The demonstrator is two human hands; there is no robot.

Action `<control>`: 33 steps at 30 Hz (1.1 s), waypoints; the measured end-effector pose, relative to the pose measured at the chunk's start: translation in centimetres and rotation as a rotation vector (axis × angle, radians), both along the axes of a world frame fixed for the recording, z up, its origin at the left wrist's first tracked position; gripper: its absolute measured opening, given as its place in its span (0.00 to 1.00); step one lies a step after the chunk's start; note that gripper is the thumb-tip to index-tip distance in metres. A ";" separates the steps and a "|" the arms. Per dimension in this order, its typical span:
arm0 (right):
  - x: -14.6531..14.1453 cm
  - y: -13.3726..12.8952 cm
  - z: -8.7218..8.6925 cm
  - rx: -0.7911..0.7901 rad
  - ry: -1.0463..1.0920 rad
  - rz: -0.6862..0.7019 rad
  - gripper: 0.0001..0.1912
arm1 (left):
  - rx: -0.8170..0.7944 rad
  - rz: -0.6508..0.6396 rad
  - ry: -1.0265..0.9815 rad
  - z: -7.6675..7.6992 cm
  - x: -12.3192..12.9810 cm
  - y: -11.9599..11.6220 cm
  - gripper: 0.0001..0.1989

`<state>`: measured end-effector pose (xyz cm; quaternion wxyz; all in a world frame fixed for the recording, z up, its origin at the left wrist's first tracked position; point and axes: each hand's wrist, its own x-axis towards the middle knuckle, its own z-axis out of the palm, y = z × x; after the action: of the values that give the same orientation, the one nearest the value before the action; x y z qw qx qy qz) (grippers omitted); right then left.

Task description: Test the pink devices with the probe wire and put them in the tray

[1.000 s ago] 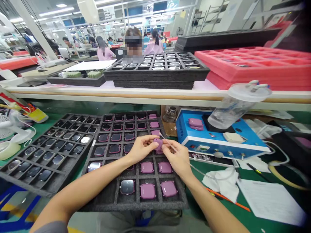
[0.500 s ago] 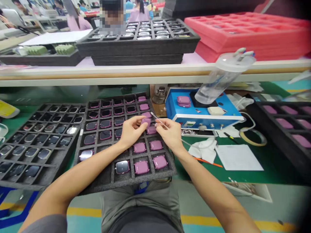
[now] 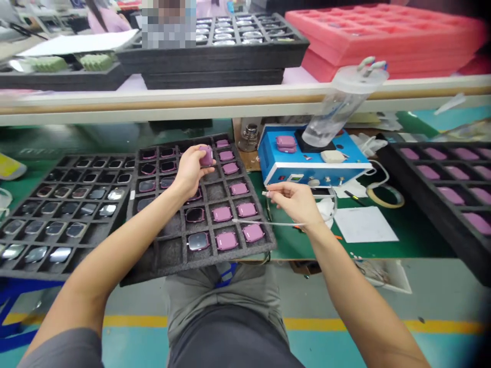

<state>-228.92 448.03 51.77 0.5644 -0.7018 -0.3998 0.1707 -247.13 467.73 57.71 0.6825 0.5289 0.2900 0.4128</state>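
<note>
My left hand (image 3: 193, 166) pinches a purple watch case (image 3: 206, 155), raised above the upper middle of a black foam tray (image 3: 215, 192). The tray's compartments hold purple cases, some showing dark screens and others plain purple backs. To the right of the tray, my right hand (image 3: 293, 200) has its thumb and forefinger closed on a small pale tip (image 3: 266, 194). A thin white stick or tube (image 3: 268, 223) runs from under that hand across the lower right of the tray; its far end lies over a compartment.
A second tray of watches (image 3: 90, 232) lies at left, another with purple cases (image 3: 429, 174) at right. Behind stand a blue device (image 3: 318, 171), a clear cylinder (image 3: 328, 112) and a glass bottle (image 3: 250, 137). A shelf edge (image 3: 230, 102) crosses above; white paper (image 3: 364, 225) lies right.
My left hand has moved up and left with a purple case. My right hand has moved right, off the tray, and the hands are now apart. The view has shifted slightly.
</note>
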 end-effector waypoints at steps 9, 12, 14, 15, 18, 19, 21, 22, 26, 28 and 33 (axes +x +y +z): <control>-1.9 6.3 1.7 -0.131 -0.379 0.188 0.11 | 0.568 -0.064 0.514 -1.0 -7.0 -2.8 0.13; -2.6 9.1 1.7 -0.126 -0.519 0.240 0.11 | 0.773 -0.163 0.745 -2.4 -7.8 -4.5 0.08; -3.2 10.8 1.7 -0.128 -0.557 0.285 0.12 | 0.853 -0.184 0.834 -3.2 -7.7 -5.3 0.09; -3.4 11.5 1.7 -0.131 -0.563 0.303 0.13 | 0.876 -0.195 0.866 -3.5 -7.5 -5.6 0.11; -4.0 12.9 1.8 -0.125 -0.571 0.324 0.13 | 0.910 -0.241 0.956 -4.2 -6.9 -6.0 0.13; -4.1 13.0 1.9 -0.122 -0.567 0.327 0.13 | 0.921 -0.256 0.984 -4.2 -6.7 -6.0 0.14; -4.2 12.7 1.9 -0.107 -0.539 0.340 0.13 | 0.945 -0.280 1.032 -4.2 -6.5 -6.1 0.15; -4.2 12.2 2.0 -0.093 -0.521 0.345 0.13 | 0.959 -0.290 1.050 -4.1 -6.5 -6.2 0.15; -4.7 8.0 1.7 -0.028 -0.437 0.301 0.14 | 0.980 -0.307 1.018 -3.7 -6.6 -6.8 0.15; -5.4 5.2 1.3 -0.020 -0.361 0.251 0.14 | 0.904 -0.278 0.940 -3.8 -6.6 -6.9 0.11; -7.9 1.2 0.6 -0.021 -0.134 0.178 0.15 | 0.396 -0.194 0.512 -3.9 -6.5 -6.5 0.12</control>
<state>-236.82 449.20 52.32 0.5116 -0.6793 -0.4954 0.1773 -253.60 461.26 53.84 0.5077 0.7629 0.3143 0.2479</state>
